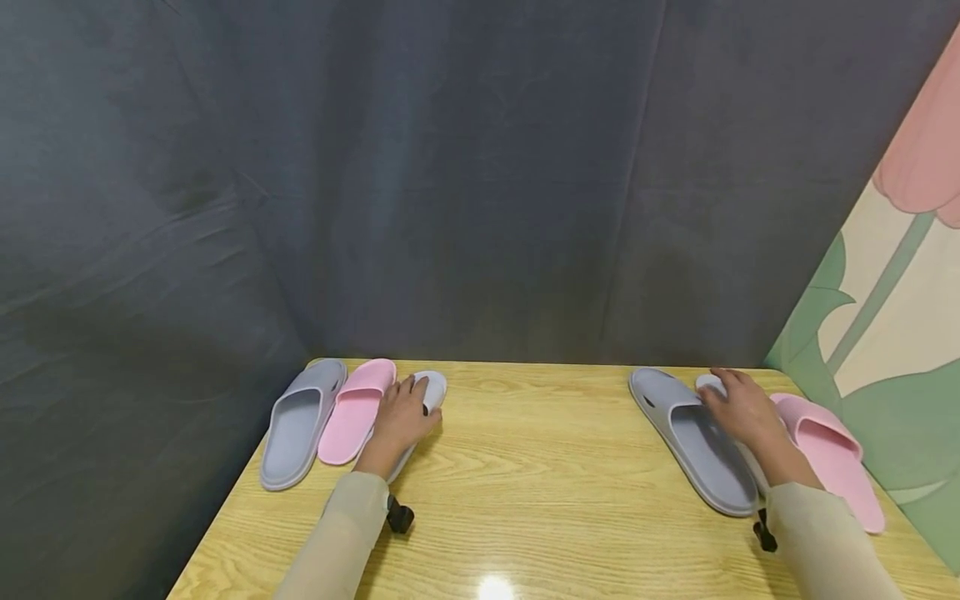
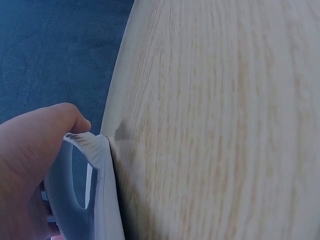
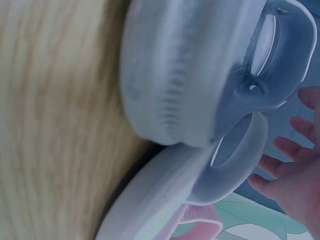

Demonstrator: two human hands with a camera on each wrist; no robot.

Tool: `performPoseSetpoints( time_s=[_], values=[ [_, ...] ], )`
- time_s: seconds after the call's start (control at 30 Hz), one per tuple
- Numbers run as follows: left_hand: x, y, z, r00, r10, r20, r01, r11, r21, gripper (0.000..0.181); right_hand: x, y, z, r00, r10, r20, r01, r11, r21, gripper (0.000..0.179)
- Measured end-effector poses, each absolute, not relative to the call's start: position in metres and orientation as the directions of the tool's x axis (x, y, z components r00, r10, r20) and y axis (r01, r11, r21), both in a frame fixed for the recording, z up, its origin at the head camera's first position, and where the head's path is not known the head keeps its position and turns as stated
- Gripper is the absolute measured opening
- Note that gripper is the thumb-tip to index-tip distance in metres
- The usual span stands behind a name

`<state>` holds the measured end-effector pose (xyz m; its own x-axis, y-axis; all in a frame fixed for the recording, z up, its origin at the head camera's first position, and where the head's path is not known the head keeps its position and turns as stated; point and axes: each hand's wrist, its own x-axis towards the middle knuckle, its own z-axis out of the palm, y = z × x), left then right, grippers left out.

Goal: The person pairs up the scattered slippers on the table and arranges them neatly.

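Note:
My left hand lies over a pale grey slipper at the left group. In the left wrist view the bent thumb touches the slipper's strap, and other fingers show on its far side, mostly hidden. Over at the right group, my right hand hovers above another pale slipper, which it partly covers. The right wrist view shows its fingers spread apart, close to the pale slipper's strap, holding nothing.
Left of my left hand lie a pink slipper and a grey slipper. A darker grey slipper and a pink slipper flank my right hand. A dark curtain hangs behind the wooden table; a flowered panel stands right.

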<state>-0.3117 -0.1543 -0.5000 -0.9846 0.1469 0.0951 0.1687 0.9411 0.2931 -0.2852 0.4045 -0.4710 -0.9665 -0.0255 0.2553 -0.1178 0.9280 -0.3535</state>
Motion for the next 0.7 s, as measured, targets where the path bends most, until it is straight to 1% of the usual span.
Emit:
performPoseSetpoints(
  time_s=[0.23, 0.5, 0.7],
  values=[
    [-0.312, -0.155, -0.501, -0.986, 0.141, 0.09, 0.161, 0.942, 0.293, 0.072, -0.284, 0.411, -0.473, -0.982, -0.017, 0.187, -0.084, 0.931, -0.356, 0.055],
    [-0.312, -0.154, -0.5, -0.986, 0.137, 0.092, 0.159, 0.942, 0.296, 0.072, -0.283, 0.415, -0.471, -0.994, 0.01, 0.111, -0.032, 0.93, -0.367, 0.063],
    [-0.31, -0.153, -0.499, -0.986, 0.14, 0.088, 0.16, 0.94, 0.3, 0.073, -0.284, 0.42, -0.474, -0.994, 0.015, 0.104, -0.024, 0.931, -0.363, 0.063]
  ],
)
